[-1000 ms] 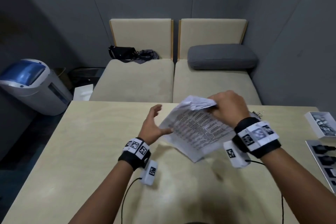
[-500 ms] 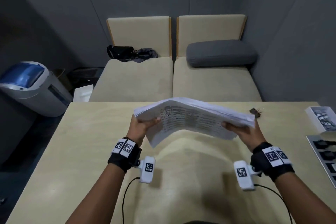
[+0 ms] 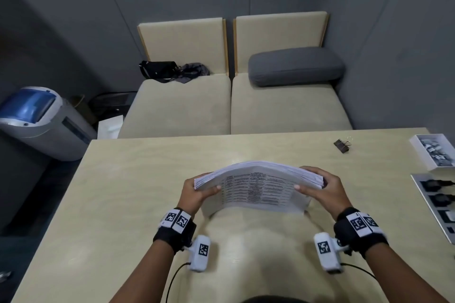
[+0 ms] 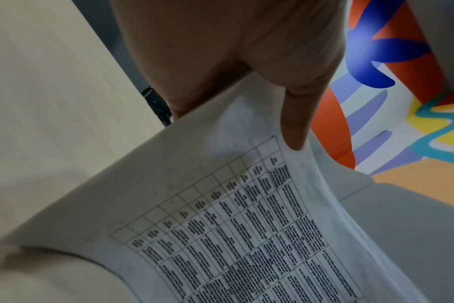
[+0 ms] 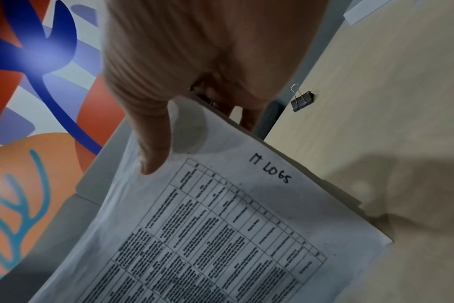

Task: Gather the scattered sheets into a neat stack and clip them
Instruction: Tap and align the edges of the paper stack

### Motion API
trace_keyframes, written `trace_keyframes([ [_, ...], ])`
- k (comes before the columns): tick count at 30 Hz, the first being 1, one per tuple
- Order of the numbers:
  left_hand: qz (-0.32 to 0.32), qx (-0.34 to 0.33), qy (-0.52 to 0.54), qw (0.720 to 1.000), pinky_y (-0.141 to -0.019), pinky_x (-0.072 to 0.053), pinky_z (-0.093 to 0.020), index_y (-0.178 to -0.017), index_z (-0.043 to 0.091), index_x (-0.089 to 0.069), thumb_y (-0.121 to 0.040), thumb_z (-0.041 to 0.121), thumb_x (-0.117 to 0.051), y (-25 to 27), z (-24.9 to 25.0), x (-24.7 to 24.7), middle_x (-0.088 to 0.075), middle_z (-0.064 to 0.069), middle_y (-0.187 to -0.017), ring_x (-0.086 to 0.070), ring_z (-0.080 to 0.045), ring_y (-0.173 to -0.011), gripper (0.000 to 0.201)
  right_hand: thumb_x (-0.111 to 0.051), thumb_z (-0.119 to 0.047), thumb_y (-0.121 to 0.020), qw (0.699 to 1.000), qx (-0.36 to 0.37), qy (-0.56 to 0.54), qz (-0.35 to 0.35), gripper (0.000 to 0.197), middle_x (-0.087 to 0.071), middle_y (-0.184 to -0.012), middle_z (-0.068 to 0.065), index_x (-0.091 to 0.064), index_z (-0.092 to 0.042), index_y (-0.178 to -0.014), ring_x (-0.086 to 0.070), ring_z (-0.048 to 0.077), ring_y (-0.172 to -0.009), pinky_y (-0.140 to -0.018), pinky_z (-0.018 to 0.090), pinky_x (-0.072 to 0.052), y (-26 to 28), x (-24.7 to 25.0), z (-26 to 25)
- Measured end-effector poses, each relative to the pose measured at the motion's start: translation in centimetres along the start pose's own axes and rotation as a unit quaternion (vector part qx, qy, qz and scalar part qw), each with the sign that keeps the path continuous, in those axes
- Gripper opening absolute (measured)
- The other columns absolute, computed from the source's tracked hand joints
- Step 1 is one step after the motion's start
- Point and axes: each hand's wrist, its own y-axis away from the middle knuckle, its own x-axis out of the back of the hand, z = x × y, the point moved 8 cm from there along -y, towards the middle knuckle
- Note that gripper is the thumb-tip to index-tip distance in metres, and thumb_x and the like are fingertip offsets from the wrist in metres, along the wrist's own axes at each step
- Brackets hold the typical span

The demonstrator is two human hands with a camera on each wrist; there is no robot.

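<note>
A thick stack of printed sheets [image 3: 258, 187] stands on edge on the table, bowed upward, its printed table facing me. My left hand [image 3: 197, 192] grips its left end, thumb [image 4: 293, 127] on the front sheet [image 4: 233, 225]. My right hand [image 3: 322, 189] grips the right end, thumb [image 5: 153, 151] pressed near the handwritten "IT LOGS" on the sheet [image 5: 220, 235]. A black binder clip [image 3: 342, 145] lies on the table at the far right, apart from both hands, and shows in the right wrist view as the clip [image 5: 302, 101].
The light wooden table [image 3: 123, 204] runs under both arms. A white box [image 3: 433, 152] of clips and a tray [image 3: 435, 199] with dark items sit at the right edge. Beige seats [image 3: 231, 106] with a grey cushion stand beyond the far edge.
One second ago the right hand was lifting crumpled sheets beside the left hand. Both hands now hold the stack's ends, and the stack has come down onto the table nearer me.
</note>
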Motion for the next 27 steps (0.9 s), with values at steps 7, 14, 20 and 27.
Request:
trace_keyframes([
  [7,0.01,-0.025,-0.046,0.999,-0.066,-0.048,-0.021,-0.086,0.008,-0.075,-0.076,0.008,-0.078,-0.7,0.0,0.1,-0.073,0.006,-0.074,-0.063,-0.005,-0.068,0.01,-0.083,-0.002,-0.069,1.0,-0.008,0.027,-0.008,0.035,-0.075,-0.099,0.005,-0.073,-0.013,-0.101,-0.069,0.018,-0.09,-0.077,0.019,-0.053,-1.1,-0.6,2.0],
  [14,0.037,0.034,-0.067,0.996,-0.078,-0.058,-0.042,-0.098,0.006,-0.072,-0.073,0.021,-0.083,-1.7,-1.6,1.2,-0.075,-0.011,-0.092,-0.071,-0.027,-0.084,0.031,-0.081,0.008,-0.066,0.999,-0.019,0.027,0.006,0.039,-0.076,-0.087,-0.012,-0.073,-0.02,-0.092,-0.069,0.002,-0.082,-0.076,0.013,-0.052,-1.1,0.0,2.9],
  [20,0.044,0.049,0.028,0.997,-0.081,-0.058,-0.047,-0.091,0.003,-0.075,-0.073,0.015,-0.082,-0.8,-1.6,0.4,-0.076,-0.016,-0.09,-0.072,-0.035,-0.085,0.023,-0.081,-0.015,-0.074,0.997,-0.076,0.028,0.02,0.023,-0.071,-0.088,-0.009,-0.067,-0.025,-0.089,-0.067,0.014,-0.086,-0.067,0.021,-0.049,-1.0,0.3,4.0],
  [27,0.095,0.092,0.08,0.988,-0.068,-0.059,-0.037,-0.097,-0.004,-0.071,-0.07,0.009,-0.083,-0.1,-3.8,0.6,-0.075,-0.018,-0.092,-0.072,-0.035,-0.083,0.032,-0.076,-0.013,-0.08,0.985,-0.047,0.163,-0.011,0.031,-0.068,-0.098,0.004,-0.068,-0.006,-0.109,-0.066,0.021,-0.091,-0.071,0.023,-0.051,-1.2,0.6,1.7],
])
